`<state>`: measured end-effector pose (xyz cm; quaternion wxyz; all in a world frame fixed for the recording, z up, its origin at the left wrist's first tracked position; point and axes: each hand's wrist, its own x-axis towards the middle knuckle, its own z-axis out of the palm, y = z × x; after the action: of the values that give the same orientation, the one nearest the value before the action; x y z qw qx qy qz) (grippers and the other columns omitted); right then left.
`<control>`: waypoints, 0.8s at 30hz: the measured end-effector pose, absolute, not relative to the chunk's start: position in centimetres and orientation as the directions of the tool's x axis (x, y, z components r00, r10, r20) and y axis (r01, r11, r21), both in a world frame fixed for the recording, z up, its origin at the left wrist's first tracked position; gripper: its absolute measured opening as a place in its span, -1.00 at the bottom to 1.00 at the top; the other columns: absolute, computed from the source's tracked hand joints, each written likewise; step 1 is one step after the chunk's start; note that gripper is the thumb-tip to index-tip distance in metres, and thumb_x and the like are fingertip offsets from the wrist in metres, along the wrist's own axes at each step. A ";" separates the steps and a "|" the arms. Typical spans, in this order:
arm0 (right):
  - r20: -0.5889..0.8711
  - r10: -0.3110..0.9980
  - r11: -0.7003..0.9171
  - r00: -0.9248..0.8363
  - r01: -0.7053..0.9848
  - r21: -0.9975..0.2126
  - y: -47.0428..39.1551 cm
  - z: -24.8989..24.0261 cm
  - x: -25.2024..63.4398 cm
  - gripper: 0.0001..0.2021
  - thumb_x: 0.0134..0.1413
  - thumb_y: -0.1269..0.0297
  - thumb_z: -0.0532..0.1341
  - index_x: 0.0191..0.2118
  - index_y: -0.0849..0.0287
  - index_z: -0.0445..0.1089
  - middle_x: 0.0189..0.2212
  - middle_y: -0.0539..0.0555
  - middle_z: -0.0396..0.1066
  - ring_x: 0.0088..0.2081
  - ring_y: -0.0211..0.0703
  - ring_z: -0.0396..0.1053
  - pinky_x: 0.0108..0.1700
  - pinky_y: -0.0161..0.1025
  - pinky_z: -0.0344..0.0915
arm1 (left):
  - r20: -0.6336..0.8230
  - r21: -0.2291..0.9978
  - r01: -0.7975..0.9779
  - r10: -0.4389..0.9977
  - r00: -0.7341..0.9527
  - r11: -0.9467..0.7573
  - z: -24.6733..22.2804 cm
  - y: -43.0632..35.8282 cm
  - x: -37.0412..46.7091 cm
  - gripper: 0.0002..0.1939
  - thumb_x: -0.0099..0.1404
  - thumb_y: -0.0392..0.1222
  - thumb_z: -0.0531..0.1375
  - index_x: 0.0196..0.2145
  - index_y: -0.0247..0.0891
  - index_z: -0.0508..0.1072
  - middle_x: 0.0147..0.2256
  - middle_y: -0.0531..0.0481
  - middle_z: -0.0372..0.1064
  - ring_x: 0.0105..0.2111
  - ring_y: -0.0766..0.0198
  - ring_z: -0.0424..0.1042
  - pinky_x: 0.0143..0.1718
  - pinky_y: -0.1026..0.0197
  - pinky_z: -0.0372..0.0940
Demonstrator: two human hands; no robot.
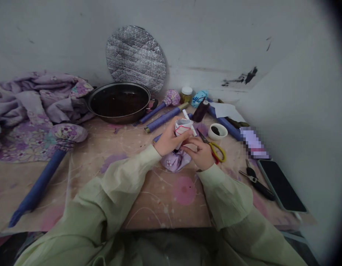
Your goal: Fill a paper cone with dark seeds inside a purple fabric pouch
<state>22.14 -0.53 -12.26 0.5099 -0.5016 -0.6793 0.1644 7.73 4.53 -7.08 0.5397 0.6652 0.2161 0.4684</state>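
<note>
Near the middle of the table, my left hand (pixel 170 138) is wrapped round a white paper roll (pixel 183 127) with red marks and an open top. My right hand (pixel 200 152) pinches at the lower part of that roll, its fingertips closed on something too small to make out. Below the roll, a bunched purple flowered cloth (pixel 175 162) hangs down to the table. A white stick (pixel 189 122) lies slantwise just behind the roll. Scissors (pixel 218 152) with yellow and red handles rest beside my right hand.
A black pan (pixel 119 103) and purple cloth (pixel 35 111) are at the left, with a blue-handled cloth bundle (pixel 43 184) in front. A white bowl (pixel 217 131), a dark thread spool (pixel 200 111), keys (pixel 256 181) and a phone (pixel 281 184) lie to the right. A wall stands behind.
</note>
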 end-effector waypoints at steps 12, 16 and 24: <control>0.521 0.853 0.438 0.016 0.521 -0.733 -0.3 -12.7 22.0 -0.93 0.01 0.28 0.27 -0.39 0.11 0.50 -0.37 0.07 0.50 -0.25 -0.11 0.44 -0.13 -0.12 0.36 | 0.394 0.913 -0.281 0.815 0.426 -0.295 -8.4 4.1 8.3 -0.69 0.21 -0.12 0.22 -0.13 -0.20 0.25 -0.43 0.09 0.29 -0.45 0.38 0.32 -0.34 0.26 0.27; 0.537 0.843 0.440 0.031 0.533 -0.723 -0.3 -12.8 21.8 -0.93 0.01 0.28 0.27 -0.39 0.11 0.50 -0.39 0.07 0.49 -0.27 -0.11 0.44 -0.15 -0.12 0.37 | 0.431 0.901 -0.243 0.799 0.419 -0.359 -8.3 4.4 8.2 -0.66 0.20 -0.06 0.23 -0.14 -0.23 0.24 -0.36 0.05 0.30 -0.36 0.34 0.34 -0.24 0.24 0.28; 0.570 0.821 0.462 0.027 0.555 -0.692 -0.5 -12.4 21.5 -0.91 -0.07 0.24 0.34 -0.39 0.10 0.50 -0.41 0.05 0.49 -0.28 -0.08 0.43 -0.16 -0.10 0.36 | 0.484 0.873 -0.157 0.783 0.392 -0.461 -7.8 4.7 7.9 -0.70 0.20 -0.10 0.22 -0.18 -0.22 0.22 -0.33 0.05 0.30 -0.33 0.33 0.33 -0.17 0.21 0.28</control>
<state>21.50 -0.52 -12.38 0.5114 -0.5022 -0.6851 0.1301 7.94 4.70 -7.79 0.4672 0.6911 0.2262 0.5029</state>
